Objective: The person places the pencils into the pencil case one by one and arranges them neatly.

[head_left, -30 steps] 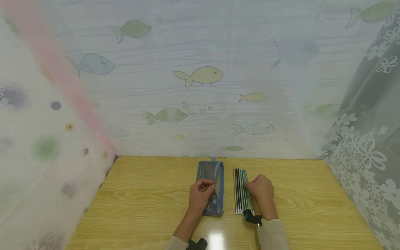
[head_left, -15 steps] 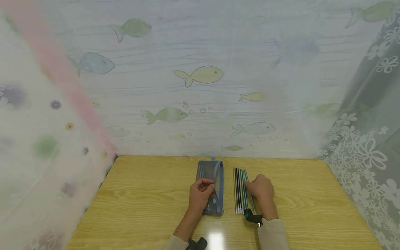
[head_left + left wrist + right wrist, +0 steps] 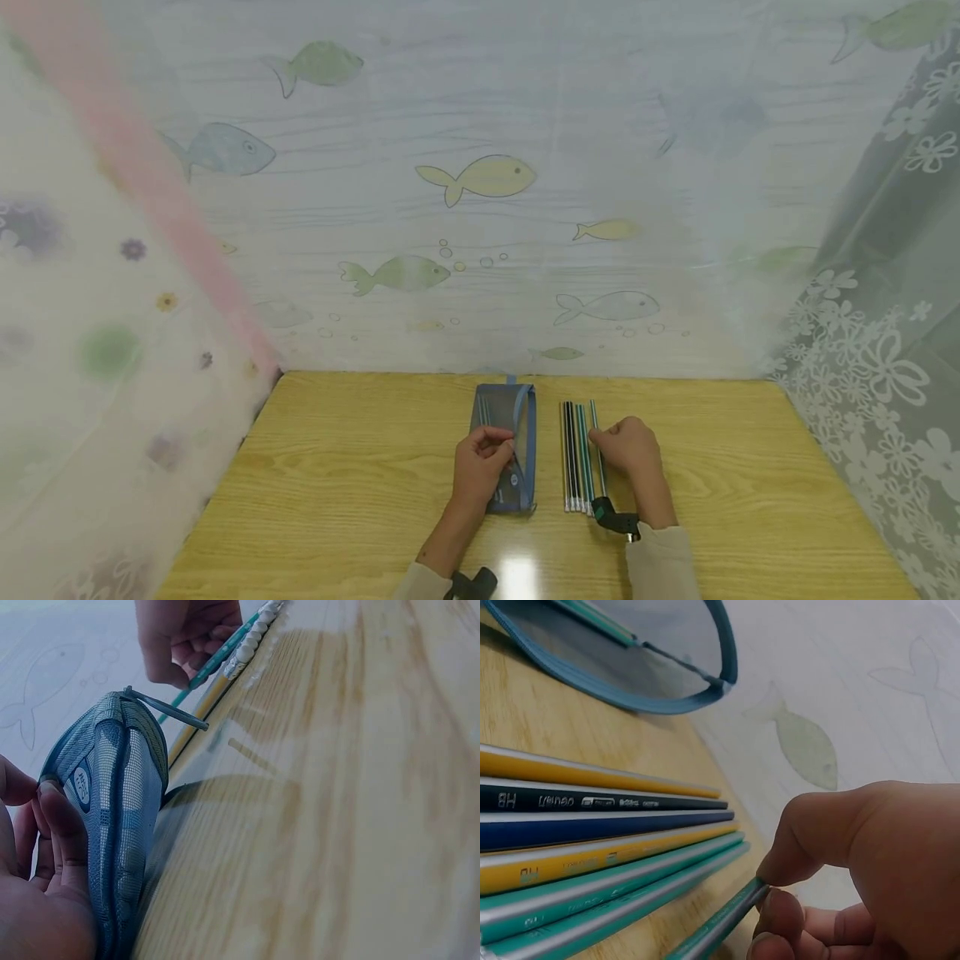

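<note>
A blue mesh pencil case [image 3: 487,410] lies on the table with its zipper side gaping and green pencils [image 3: 592,619] inside. My left hand [image 3: 482,468] pinches the case's edge between thumb and fingers, as the left wrist view shows. To the right, several pencils [image 3: 576,458] in yellow, black, blue and green lie side by side in a row. Beside the row, my right hand [image 3: 632,446] pinches one green pencil [image 3: 718,926] between thumb and fingertips. That pencil is slightly apart from the row, and whether it is fully off the table I cannot tell.
The wooden table [image 3: 360,467] ends against a fish-print curtain [image 3: 480,275] at the back. Flowered sheets hang at both sides. Each wrist carries a black camera mount [image 3: 615,518]. The zipper pull [image 3: 169,711] sticks out from the case's near end.
My right hand has drawn one green pencil from the row's right end and moved slightly right with it. The left hand and the case have stayed put.
</note>
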Motion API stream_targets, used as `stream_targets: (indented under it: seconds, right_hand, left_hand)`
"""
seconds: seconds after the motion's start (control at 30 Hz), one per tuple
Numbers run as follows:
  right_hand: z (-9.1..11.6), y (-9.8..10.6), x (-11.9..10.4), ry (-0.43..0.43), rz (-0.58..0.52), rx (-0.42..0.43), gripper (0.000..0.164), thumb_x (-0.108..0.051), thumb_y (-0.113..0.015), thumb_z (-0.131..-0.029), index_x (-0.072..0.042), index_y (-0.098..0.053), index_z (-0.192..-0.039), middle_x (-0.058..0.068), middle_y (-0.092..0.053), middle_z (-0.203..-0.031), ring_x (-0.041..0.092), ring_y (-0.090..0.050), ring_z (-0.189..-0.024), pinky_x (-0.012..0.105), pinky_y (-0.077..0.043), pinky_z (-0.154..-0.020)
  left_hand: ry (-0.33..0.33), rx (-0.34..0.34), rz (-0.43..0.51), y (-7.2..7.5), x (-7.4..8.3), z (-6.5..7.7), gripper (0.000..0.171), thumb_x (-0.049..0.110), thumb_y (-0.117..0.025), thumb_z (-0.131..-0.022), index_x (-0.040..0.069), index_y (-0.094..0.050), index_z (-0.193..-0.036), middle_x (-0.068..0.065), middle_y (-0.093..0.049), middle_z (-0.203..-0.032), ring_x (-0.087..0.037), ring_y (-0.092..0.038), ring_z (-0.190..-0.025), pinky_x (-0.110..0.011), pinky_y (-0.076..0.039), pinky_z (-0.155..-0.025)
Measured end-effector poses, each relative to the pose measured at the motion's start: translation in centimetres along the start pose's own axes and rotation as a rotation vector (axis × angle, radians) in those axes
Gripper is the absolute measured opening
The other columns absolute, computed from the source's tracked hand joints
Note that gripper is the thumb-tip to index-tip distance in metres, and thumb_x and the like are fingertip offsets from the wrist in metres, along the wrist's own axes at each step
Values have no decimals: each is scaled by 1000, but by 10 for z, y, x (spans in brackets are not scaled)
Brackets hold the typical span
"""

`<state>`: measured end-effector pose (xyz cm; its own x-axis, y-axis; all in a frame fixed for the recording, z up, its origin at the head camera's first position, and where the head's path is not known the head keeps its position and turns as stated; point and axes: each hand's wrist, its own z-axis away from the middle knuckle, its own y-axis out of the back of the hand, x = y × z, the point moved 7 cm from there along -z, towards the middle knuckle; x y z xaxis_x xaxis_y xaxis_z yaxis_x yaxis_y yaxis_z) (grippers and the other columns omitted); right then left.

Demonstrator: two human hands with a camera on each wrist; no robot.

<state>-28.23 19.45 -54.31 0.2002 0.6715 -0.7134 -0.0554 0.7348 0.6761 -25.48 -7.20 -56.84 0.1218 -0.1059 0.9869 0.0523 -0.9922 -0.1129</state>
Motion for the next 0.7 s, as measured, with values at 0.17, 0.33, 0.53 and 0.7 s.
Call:
stream_targets:
  seconds: [0.17,0.33,0.53,0.7]
  right_hand:
    - [1,2,-4,8,-16,-1,54,-29,-66,-94,-20,-39,-48,-10,-31,-48,9,-28,-46,24,-25,-45]
    - [4,3,-9,13,-47,-16,52,-28,-65,-96,-19,-40,-51,-9,-32,-50,10,-29,-47,25,-26,-46]
    - [4,1,-11,17,-82,-33,50,-28,-64,-98,-17,-45,-53,-6,-37,-51,12,-34,-48,27,-31,-48]
    - [3,-3,-16,31,-97,-43,45,-27,-64,-98,-15,-52,-57,-4,-46,-54,13,-42,-51,28,-37,-50]
  left_hand:
    - [0,-2,1,0,0,0,10,-8,-69,-93,-6,-73,-102,-14,-70,-88,-11,-64,-66,-21,-55,-60]
    - [3,-3,5,0,-1,0,11,-8,-69,-93,-7,-73,-103,-14,-70,-88,-10,-64,-67,-21,-55,-61]
    - [5,-4,3,0,0,0,11,-8,-69,-93,-7,-72,-103,-13,-70,-88,-10,-64,-67,-21,-55,-61]
    - [7,-2,-1,0,1,1,11,-8,-69,-93,-7,-73,-104,-15,-71,-89,-10,-64,-67,-21,-55,-61]
